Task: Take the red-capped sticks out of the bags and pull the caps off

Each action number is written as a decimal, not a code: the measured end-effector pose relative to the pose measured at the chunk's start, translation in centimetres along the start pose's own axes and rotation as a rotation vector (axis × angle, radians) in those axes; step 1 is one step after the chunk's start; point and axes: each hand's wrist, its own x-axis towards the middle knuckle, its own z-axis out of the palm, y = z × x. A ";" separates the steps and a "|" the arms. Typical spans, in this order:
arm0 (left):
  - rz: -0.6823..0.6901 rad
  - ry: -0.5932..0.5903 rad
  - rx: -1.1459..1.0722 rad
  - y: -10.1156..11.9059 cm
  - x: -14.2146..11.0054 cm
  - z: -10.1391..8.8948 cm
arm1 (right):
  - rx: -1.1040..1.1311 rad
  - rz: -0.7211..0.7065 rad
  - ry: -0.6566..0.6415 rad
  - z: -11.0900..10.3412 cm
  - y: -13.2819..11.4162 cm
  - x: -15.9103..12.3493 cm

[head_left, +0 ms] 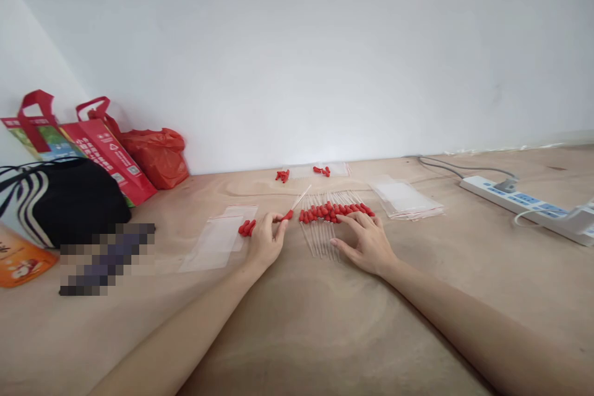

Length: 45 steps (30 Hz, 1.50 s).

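Note:
My left hand (268,238) pinches a dropper (288,215) by its red rubber bulb, the thin clear tube pointing up and away to the right. Just right of it, many red-bulbed droppers (320,213) lie in a packed row on the table, tubes running both toward me and away. Over the right end of that row rests my right hand (366,241), thumb and forefinger apart, fingertips at the bulbs and tubes. Beside my left hand, several red bulbs (245,228) lie on clear zip bags (211,244), partly hidden by the hand.
Stacked clear bags (403,199) lie to the right, near a white power strip (524,201). More red bulbs (282,176) sit by the wall. At left stand shopping bags (109,158), a red plastic bag (158,154), a black bag (88,198) and an orange pouch (23,260).

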 end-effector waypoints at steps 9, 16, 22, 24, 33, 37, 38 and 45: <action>0.363 -0.197 -0.162 1.1 -2.4 -1.8 | -0.054 -0.186 0.071 -0.1 -0.9 0.1; 0.424 -0.261 -0.127 2.2 -1.8 -2.1 | 0.010 -0.281 0.030 0.4 -1.4 0.2; -0.041 -0.295 0.425 0.3 5.1 -0.4 | 0.000 -0.252 0.045 0.2 -1.0 0.3; -0.101 -0.346 0.441 -0.8 7.1 0.7 | -0.010 -0.240 0.051 0.1 -0.8 0.3; -0.206 -0.458 0.315 0.3 8.3 3.9 | 0.015 -0.216 0.094 0.1 -0.7 0.4; -0.260 -0.469 0.241 0.6 8.6 4.0 | -0.012 -0.215 0.078 -0.1 -0.6 0.4; -0.267 -0.461 0.224 0.5 8.5 3.8 | -0.010 -0.216 0.077 -0.1 -0.5 0.3; -0.118 -0.308 0.102 1.2 3.1 0.1 | 0.039 -0.183 0.032 -0.2 -0.8 0.4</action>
